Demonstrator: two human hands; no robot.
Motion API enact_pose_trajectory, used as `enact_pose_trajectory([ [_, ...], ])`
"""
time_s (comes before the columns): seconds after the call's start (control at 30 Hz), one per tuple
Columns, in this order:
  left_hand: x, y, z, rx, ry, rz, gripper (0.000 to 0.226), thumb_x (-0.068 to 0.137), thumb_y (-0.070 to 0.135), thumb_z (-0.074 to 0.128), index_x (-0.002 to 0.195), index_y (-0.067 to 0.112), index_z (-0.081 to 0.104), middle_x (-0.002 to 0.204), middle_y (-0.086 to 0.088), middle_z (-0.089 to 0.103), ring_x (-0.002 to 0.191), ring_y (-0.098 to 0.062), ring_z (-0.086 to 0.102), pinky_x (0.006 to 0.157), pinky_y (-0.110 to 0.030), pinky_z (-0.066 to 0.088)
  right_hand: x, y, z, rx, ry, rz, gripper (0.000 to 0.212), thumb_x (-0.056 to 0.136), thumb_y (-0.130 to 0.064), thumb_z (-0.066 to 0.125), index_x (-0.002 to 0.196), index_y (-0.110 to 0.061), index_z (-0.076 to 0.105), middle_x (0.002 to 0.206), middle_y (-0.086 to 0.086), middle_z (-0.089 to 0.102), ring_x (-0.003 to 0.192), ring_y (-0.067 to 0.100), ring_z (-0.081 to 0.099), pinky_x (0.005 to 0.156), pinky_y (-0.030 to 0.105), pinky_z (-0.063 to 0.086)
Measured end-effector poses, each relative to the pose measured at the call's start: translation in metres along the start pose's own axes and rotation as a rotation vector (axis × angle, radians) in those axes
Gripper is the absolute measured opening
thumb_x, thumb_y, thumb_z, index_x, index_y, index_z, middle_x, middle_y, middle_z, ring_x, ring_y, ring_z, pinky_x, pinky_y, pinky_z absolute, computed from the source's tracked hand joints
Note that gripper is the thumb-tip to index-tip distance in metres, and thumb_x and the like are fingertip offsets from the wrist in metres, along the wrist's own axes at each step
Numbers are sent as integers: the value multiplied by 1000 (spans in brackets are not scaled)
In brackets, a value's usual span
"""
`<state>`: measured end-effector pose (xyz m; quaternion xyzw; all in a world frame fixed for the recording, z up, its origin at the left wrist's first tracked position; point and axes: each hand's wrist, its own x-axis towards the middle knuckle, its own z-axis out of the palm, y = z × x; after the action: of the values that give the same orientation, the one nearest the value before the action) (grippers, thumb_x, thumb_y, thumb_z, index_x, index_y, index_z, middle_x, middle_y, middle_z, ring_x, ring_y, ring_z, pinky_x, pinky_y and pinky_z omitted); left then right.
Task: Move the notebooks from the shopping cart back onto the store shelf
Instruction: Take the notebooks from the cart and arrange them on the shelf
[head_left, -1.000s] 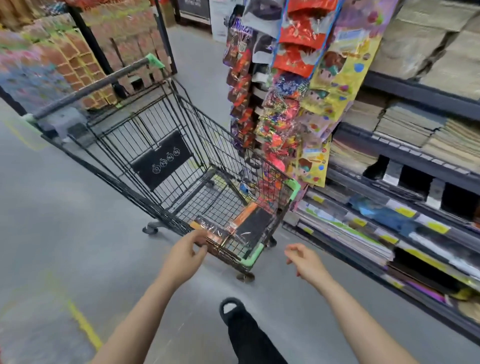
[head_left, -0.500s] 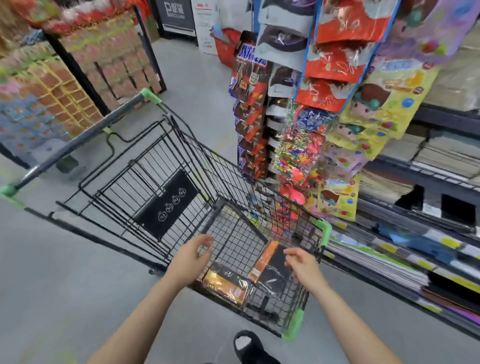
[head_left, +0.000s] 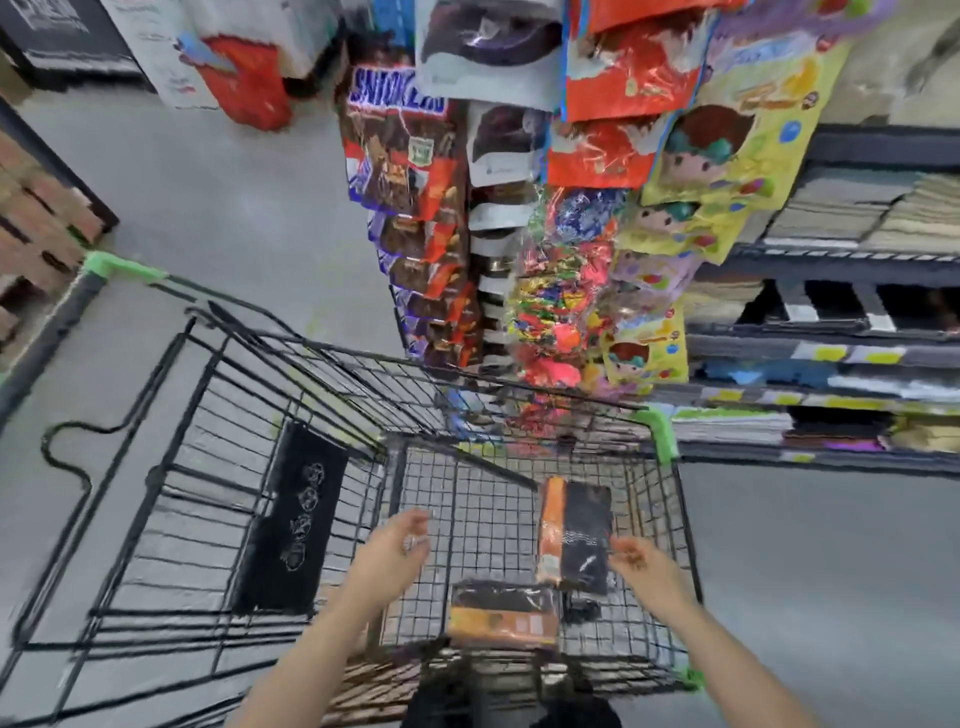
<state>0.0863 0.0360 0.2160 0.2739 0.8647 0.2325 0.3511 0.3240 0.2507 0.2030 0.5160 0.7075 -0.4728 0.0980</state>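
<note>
While both hands hover empty, right grip (head_left: 641, 564) just beside notebook (head_left: 574, 535).

My black wire cart (head_left: 332, 364) stood on the grey floor (head_left: 208, 182); two notebooks (head_left: 574, 535) lay on its mesh bottom.

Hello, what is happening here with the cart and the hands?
A person is reaching with both bare hands into a black wire shopping cart beside a store shelf. Two wrapped orange and black notebooks lie on the cart floor: the upper notebook and the lower notebook. The right hand is almost at the upper notebook's edge; the left hand hovers open over the mesh. Neither hand holds anything yet, so nothing has gone back to the shelf.
</note>
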Motion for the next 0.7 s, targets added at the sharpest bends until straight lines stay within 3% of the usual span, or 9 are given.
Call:
enact_pose_trajectory([
  [0.07,24,-5,8,-3,-68,24,32,91,20,51,123,19,52,114,5,60,96,-14,58,84,-27,47,6,7,15,-10,24,47,28,87,-13,60,114,-6,56,91,5,58,78,14,53,59,7,40],
  [0.2,77,-6,54,16,-197,81,30,93,20,50,123,19,52,114,5,57,86,-7,55,72,-17,44,37,26,43,5,99,116,32,86,-12,60,117,-5,57,99,3,59,87,14,54,68,17,43],
  [0.27,103,-4,95,-16,-298,85,32,93,20,51,124,18,51,118,4,56,97,-7,55,83,-17,44,60,41,57,-8,132,158,31,87,-10,58,118,-4,56,107,8,58,90,19,57,71,11,44],
  [0.33,120,0,127,-1,-372,103,38,91,19,53,129,16,49,130,0,53,113,-9,51,98,-19,38,79,47,67,10,175,204,35,87,-9,58,121,-4,55,113,14,55,93,25,61,85,26,49],
  [0.4,138,0,165,-15,-421,78,49,91,21,54,137,15,40,140,-6,46,126,-14,46,106,-22,33,103,62,82,-5,209,253,37,87,-15,58,123,-9,53,115,11,50,86,21,60,86,31,50],
  [0.47,150,-3,196,-22,-477,23,65,91,27,55,146,16,22,130,-12,55,115,-15,56,98,-17,40,125,77,95,-33,246,302,33,87,-21,57,119,-12,52,115,11,51,85,22,61,83,34,53],
  [0.53,153,-6,219,-14,-527,-57,69,92,36,53,147,19,15,105,-5,65,91,-10,63,84,-13,44,139,93,109,-40,270,322,27,86,-22,57,111,-11,54,110,11,57,87,23,62,81,37,54],
  [0.63,151,-17,242,-90,-499,-122,54,90,33,55,138,13,39,125,1,59,108,-16,59,99,-23,41,147,104,117,-23,284,313,21,85,-17,59,105,-10,55,106,9,57,84,19,59,76,29,51],
  [0.7,150,-18,244,-185,-444,-154,39,90,25,57,127,13,50,117,7,56,96,-13,63,84,-13,45,149,103,115,51,308,296,17,84,-13,59,100,-12,54,103,9,57,77,14,57,71,30,49],
])
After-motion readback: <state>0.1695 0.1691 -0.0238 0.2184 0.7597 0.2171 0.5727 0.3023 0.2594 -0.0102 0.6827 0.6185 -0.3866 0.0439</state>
